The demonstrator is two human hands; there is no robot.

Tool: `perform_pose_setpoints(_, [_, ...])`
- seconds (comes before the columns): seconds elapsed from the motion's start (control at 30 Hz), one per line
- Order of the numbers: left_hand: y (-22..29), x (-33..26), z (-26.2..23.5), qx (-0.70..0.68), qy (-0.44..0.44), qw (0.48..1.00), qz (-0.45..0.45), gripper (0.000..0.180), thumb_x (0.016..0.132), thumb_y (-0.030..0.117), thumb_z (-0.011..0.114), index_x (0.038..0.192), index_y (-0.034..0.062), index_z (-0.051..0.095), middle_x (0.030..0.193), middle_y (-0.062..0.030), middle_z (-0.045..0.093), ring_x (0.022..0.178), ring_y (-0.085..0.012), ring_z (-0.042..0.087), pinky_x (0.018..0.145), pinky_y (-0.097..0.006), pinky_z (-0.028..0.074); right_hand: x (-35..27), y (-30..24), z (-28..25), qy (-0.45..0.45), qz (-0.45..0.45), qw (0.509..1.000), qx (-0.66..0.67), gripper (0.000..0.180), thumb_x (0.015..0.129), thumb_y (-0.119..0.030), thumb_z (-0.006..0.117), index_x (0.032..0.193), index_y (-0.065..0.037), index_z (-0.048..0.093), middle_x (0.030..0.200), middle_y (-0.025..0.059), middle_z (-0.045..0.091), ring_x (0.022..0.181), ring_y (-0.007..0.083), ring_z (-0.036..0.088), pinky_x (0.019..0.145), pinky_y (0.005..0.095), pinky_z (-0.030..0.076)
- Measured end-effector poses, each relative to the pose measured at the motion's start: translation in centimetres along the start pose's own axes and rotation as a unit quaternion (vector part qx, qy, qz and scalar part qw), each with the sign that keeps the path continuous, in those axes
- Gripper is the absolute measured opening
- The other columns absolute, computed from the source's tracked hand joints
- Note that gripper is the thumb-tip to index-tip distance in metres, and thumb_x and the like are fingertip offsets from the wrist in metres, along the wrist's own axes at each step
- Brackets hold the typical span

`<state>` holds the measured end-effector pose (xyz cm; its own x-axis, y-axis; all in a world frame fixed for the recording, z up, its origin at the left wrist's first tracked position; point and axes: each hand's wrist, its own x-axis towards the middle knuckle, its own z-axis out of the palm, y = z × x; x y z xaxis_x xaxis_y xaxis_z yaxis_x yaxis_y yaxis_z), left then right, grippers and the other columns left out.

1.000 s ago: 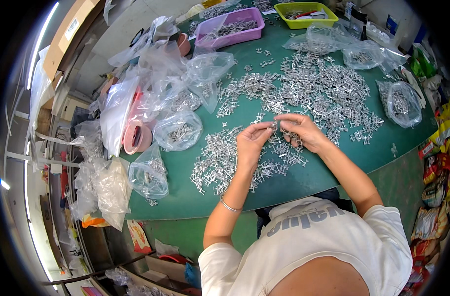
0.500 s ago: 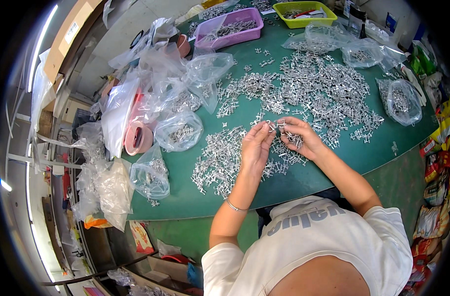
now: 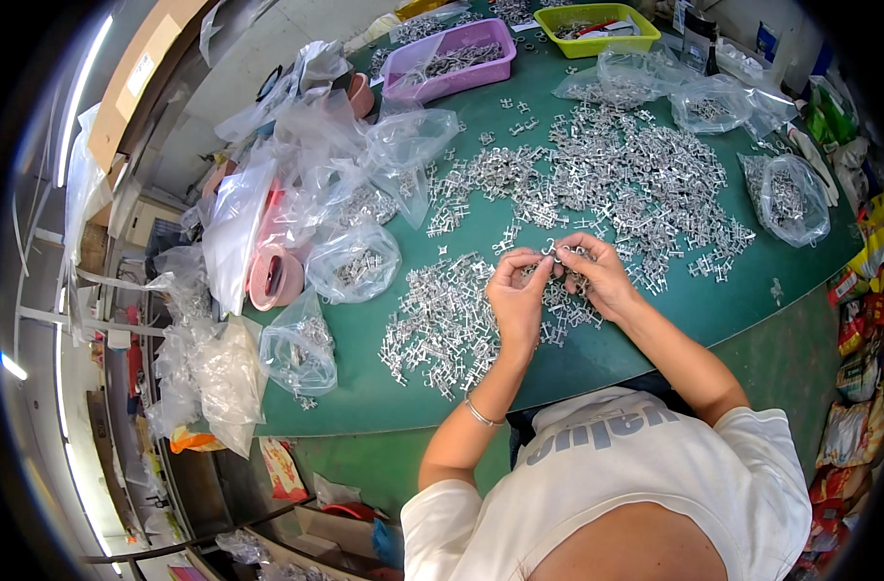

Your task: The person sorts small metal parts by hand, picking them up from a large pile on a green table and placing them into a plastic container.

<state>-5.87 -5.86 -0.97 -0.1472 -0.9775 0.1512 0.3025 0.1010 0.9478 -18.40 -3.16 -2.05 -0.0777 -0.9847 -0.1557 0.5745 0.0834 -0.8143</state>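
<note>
Both my hands meet over the green table (image 3: 597,353), above a heap of small silver metal parts (image 3: 442,315). My left hand (image 3: 519,295) pinches one small metal part (image 3: 548,250) at its fingertips. My right hand (image 3: 597,271) touches the same part from the other side, fingers curled around several more parts. A larger spread of the same silver parts (image 3: 635,184) lies further back on the table. A thin bracelet sits on my left wrist (image 3: 480,414).
Clear plastic bags of metal parts (image 3: 353,261) crowd the table's left side, with a pink tape roll (image 3: 272,276). A purple tray (image 3: 451,58) and a yellow-green tray (image 3: 597,27) stand at the back. More bags (image 3: 790,198) lie at the right.
My hands moved slightly closer to me and to the left, still joined over the small parts; the fingers shifted their hold on the piece.
</note>
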Motion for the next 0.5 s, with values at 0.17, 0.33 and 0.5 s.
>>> perform_pose_setpoints(0.17, [0.1, 0.7, -0.8, -0.061, 0.042, 0.987, -0.142, 0.012, 0.081, 0.001, 0.060, 0.091, -0.0034, 0.056, 0.092, -0.0095, 0.061, 0.078, -0.0129, 0.059, 0.073, -0.024, 0.049, 0.1, -1.1, -2.1, -0.035, 0.102, 0.951, 0.288, 0.019, 0.086, -0.014, 0.052, 0.102, -0.004, 0.053, 0.089, 0.0068, 0.058, 0.070, 0.0138, 0.056, 0.045, 0.0203, 0.039])
perform_pose_setpoints(0.33, [-0.3, 0.3, 0.1, -0.085, 0.007, 0.992, -0.097, 0.015, 0.081, 0.000, 0.060, 0.094, -0.0034, 0.055, 0.092, -0.0097, 0.061, 0.080, -0.0123, 0.059, 0.072, -0.022, 0.049, -1.0, -2.5, -1.6, 0.002, 0.119, 0.960, 0.253, 0.026, 0.084, -0.017, 0.048, 0.107, -0.008, 0.053, 0.103, 0.0075, 0.057, 0.085, 0.0195, 0.057, 0.058, 0.0253, 0.046])
perform_pose_setpoints(0.5, [-0.3, -0.7, 2.3, 0.032, -0.067, 0.997, -0.031, 0.016, 0.076, -0.006, 0.061, 0.091, -0.0017, 0.057, 0.089, -0.0093, 0.062, 0.080, -0.0131, 0.057, 0.070, -0.022, 0.046, -0.7, -1.3, -2.4, -0.002, 0.134, 0.961, 0.242, 0.026, 0.087, -0.029, 0.052, 0.105, -0.010, 0.055, 0.101, 0.0048, 0.058, 0.089, 0.0186, 0.057, 0.072, 0.0285, 0.048])
